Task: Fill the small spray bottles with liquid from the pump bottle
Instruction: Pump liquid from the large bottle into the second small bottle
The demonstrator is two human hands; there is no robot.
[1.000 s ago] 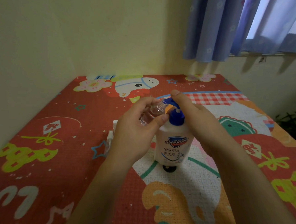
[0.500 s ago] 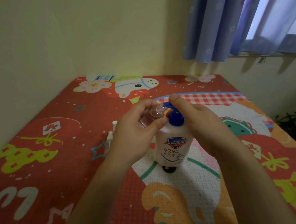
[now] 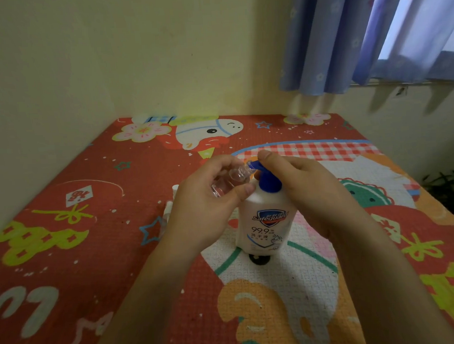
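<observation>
A white pump bottle (image 3: 265, 222) with a blue pump head (image 3: 267, 179) stands upright in the middle of the mat. My left hand (image 3: 209, 207) grips a small clear spray bottle (image 3: 230, 179), tilted with its open mouth against the blue nozzle. My right hand (image 3: 300, 186) rests on the pump head, its forefinger pressing on top. Behind my left hand, white spray parts (image 3: 171, 201) lie on the mat, mostly hidden.
A red cartoon-patterned mat (image 3: 93, 244) covers the surface, set against a pale yellow wall (image 3: 109, 59) at the left and back. Blue curtains (image 3: 345, 34) hang at the upper right. A dark plant (image 3: 450, 189) sits beyond the mat's right edge.
The pump head has gone down under my right forefinger. The small bottle stays at the nozzle in my left hand.
</observation>
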